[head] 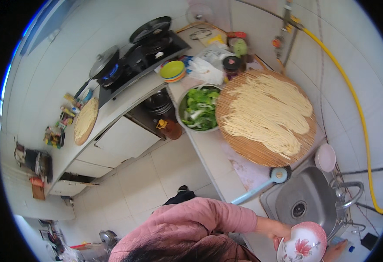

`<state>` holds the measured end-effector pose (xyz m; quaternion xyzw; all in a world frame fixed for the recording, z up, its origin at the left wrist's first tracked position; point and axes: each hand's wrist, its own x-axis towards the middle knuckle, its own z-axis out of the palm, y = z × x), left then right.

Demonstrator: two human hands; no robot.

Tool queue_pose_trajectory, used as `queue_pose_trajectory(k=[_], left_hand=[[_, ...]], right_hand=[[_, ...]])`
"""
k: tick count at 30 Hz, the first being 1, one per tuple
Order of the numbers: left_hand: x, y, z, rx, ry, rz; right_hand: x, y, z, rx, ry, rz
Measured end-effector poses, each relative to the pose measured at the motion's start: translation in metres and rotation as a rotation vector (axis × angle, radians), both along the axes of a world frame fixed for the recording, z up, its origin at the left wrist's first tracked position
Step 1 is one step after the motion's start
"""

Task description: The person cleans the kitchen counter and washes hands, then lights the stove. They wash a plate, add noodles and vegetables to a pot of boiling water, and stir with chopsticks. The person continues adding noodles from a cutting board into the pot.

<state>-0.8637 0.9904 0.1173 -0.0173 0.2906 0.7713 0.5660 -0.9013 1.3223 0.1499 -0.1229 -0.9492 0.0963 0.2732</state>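
Note:
My left hand (pixel 281 232), at the end of a pink quilted sleeve, grips the rim of a white bowl (pixel 301 244) with a pink edge and a red flower inside. The bowl is tilted beside the near end of the stainless steel sink (pixel 306 193). My right hand (pixel 335 250) shows only in part, past the far side of the bowl at the bottom edge. A small clear and blue item (pixel 350 247) lies by its fingers; whether it holds anything is unclear.
A round slatted tray (pixel 234 149) bears fresh noodles (pixel 263 114). Beside it stand a pot of chopped greens (pixel 199 108) and a blue-handled brush (pixel 253 193). A pink bowl (pixel 325 158) sits behind the sink. Across the floor, a lidded pan (pixel 104 62) is over a lit burner (pixel 111 73).

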Motion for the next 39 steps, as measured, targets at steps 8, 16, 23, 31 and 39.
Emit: queue_pose_trajectory(k=[8, 16, 23, 31, 39], left_hand=[[0.041, -0.296, 0.043, -0.163, 0.341, 0.575], [0.219, -0.595, 0.046, -0.585, 0.215, 1.396], [0.348, -0.741, 0.016, -0.722, -0.016, 1.959], [0.396, -0.839, -0.035, -0.74, -0.251, 2.271], [0.391, -0.884, -0.055, -0.802, -0.411, 2.314]], right_hand=[[-0.002, -0.173, 0.106, 0.519, 0.414, -0.005], [-0.057, -0.415, 0.143, 0.068, 0.585, 0.261], [-0.056, -0.651, 0.165, -0.772, 0.05, 0.583], [-0.081, -0.824, 0.142, -1.517, -0.073, 0.925], [-0.117, -0.93, 0.116, -1.9, -0.369, 1.153]])
